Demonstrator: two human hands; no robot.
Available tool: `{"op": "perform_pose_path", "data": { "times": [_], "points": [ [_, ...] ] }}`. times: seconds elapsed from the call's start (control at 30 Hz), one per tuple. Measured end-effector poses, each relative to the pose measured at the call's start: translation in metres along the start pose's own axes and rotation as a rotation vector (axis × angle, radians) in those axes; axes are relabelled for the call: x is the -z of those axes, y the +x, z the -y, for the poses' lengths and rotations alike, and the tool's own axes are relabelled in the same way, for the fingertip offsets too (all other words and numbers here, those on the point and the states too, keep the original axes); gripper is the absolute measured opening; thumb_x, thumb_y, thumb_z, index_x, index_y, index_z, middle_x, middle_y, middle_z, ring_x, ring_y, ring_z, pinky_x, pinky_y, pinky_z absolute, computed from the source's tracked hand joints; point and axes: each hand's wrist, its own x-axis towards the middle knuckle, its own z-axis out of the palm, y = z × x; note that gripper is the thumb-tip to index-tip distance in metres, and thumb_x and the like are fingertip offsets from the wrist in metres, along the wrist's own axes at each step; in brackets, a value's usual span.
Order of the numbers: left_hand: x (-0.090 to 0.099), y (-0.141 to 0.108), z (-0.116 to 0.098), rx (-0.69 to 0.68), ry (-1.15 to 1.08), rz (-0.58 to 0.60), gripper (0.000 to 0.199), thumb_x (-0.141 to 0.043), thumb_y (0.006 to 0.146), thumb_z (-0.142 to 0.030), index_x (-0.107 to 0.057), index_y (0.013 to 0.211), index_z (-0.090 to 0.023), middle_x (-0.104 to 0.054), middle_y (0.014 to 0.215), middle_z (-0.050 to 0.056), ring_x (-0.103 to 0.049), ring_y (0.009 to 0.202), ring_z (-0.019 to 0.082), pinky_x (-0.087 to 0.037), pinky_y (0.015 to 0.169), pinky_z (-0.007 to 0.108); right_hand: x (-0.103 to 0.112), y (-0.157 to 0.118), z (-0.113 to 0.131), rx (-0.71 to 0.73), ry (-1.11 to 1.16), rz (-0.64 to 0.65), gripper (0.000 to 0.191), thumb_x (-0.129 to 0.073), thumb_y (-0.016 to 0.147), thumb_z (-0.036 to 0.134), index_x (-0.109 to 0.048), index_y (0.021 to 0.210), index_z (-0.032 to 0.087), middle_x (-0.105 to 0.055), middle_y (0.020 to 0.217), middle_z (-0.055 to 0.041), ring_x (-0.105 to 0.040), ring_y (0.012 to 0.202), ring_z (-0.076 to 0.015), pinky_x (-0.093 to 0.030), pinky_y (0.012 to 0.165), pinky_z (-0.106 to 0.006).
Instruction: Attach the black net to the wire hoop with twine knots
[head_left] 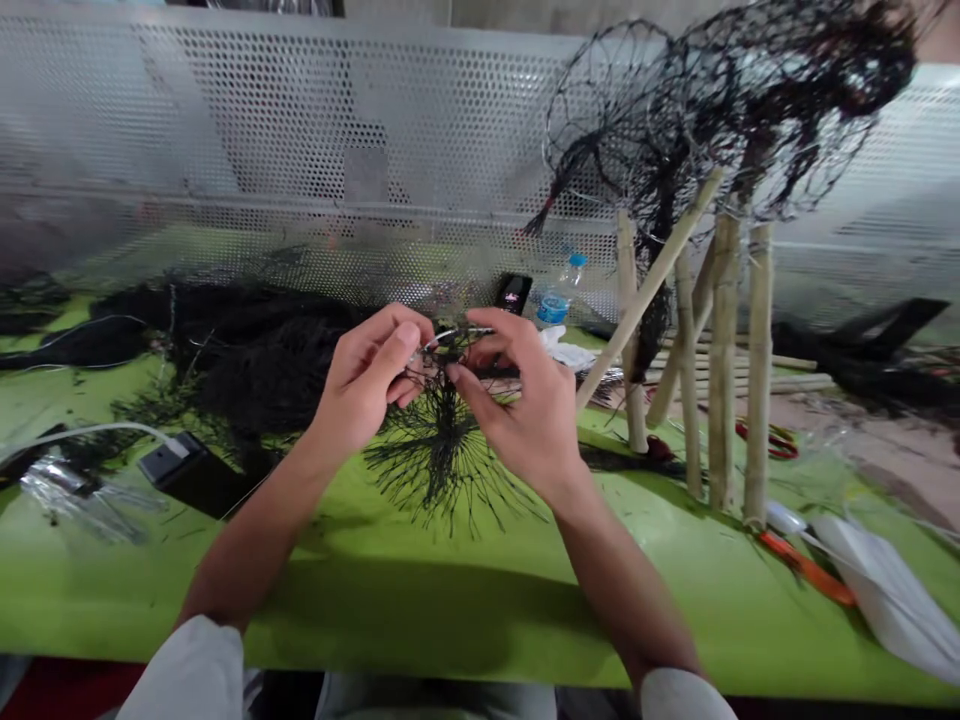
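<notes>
1. Pale sleeves, one at the left wearer's edge (191, 670) and one at the right (684, 695), come closest to me, with bare forearms reaching over a glossy lime-green table covering (420, 620).
2. From where I stand, the person's left hand (367, 370) has its thumb pressed against curled fingers, clamped on a thin, whitish, curved wire (444, 340).
3. Facing it, the right hand (525, 390) curves inward, its thumb tip at a black, knotted, fan-shaped netting bundle (450, 455); I can't tell whether its fingers are closed on anything. The two hands are near each other but apart.
4. That bundle sits between the hands, its gathered neck up at the fingertips and its loose strands spreading below, over the green.
5. Beyond the left forearm lie a big heap of black netting (262, 360) and a black, box-shaped device (187, 470) with a white cable (97, 430) plugged in.
6. Past the right hand I see a dark phone (514, 293) and a clear bottle with a blue cap (559, 295), before a silvery perforated metal screen (270, 110).
7. Farther right, peeled pale wooden poles (724, 370) stand under a tangle of black mesh (697, 100); an orange-handled tool (806, 570) lies near their feet.
</notes>
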Motion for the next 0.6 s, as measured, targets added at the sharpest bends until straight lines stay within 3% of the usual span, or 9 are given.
{"op": "perform_pose_path", "data": {
  "times": [0.1,0.17,0.27,0.33,0.47,0.6],
  "points": [
    [-0.002,0.0,-0.005,0.03,-0.058,-0.031,0.031,-0.07,0.099,-0.05,-0.07,0.091,-0.021,-0.045,0.059,-0.006,-0.031,0.042,0.005,-0.036,0.04,0.02,-0.005,-0.001,-0.002,0.006,0.15,-0.093,0.041,-0.074,0.094,0.019,-0.065,0.133,0.029,-0.073,0.093,0.0007,-0.069,0.086,-0.0186,-0.06,0.085,-0.038],
    [-0.004,-0.001,-0.011,0.051,-0.106,-0.063,0.03,-0.074,0.095,-0.051,-0.069,0.091,-0.021,-0.04,0.055,-0.007,-0.028,0.041,0.006,-0.033,0.039,0.02,-0.006,-0.001,-0.002,0.025,0.219,-0.163,0.037,-0.075,0.094,0.02,-0.067,0.13,0.029,-0.074,0.093,0.0002,-0.069,0.085,-0.0186,-0.06,0.082,-0.038],
    [-0.007,-0.003,-0.021,0.086,-0.119,-0.08,0.033,-0.08,0.087,-0.05,-0.066,0.087,-0.021,-0.036,0.053,-0.009,-0.029,0.042,0.006,-0.034,0.04,0.02,-0.005,0.0,-0.003,0.124,0.286,-0.197,0.017,-0.077,0.093,0.018,-0.075,0.105,0.029,-0.076,0.094,-0.0001,-0.07,0.088,-0.0196,-0.06,0.081,-0.039],
    [-0.007,-0.004,-0.024,0.087,-0.114,-0.094,0.033,-0.083,0.084,-0.048,-0.065,0.088,-0.021,-0.036,0.052,-0.009,-0.031,0.043,0.007,-0.036,0.042,0.02,-0.004,0.001,-0.005,0.255,0.325,-0.18,0.019,-0.078,0.09,0.011,-0.076,0.097,0.029,-0.078,0.094,0.0012,-0.071,0.087,-0.0189,-0.058,0.081,-0.039],
    [-0.006,-0.005,-0.024,0.048,-0.076,-0.157,0.033,-0.085,0.084,-0.047,-0.066,0.087,-0.02,-0.041,0.053,-0.008,-0.034,0.043,0.006,-0.038,0.042,0.019,-0.002,0.003,-0.008,0.491,0.218,-0.103,0.03,-0.076,0.088,0.005,-0.077,0.105,0.03,-0.082,0.099,0.0021,-0.072,0.083,-0.0171,-0.056,0.081,-0.039],
    [-0.004,-0.008,-0.023,0.068,0.027,-0.153,0.03,-0.077,0.092,-0.047,-0.075,0.083,-0.018,-0.053,0.06,-0.002,-0.037,0.047,0.007,-0.036,0.042,0.021,-0.002,0.001,-0.007,0.647,0.162,0.035,0.025,-0.079,0.09,0.021,-0.076,0.113,0.031,-0.083,0.101,0.0014,-0.075,0.086,-0.0199,-0.058,0.077,-0.04]
  ]
}}
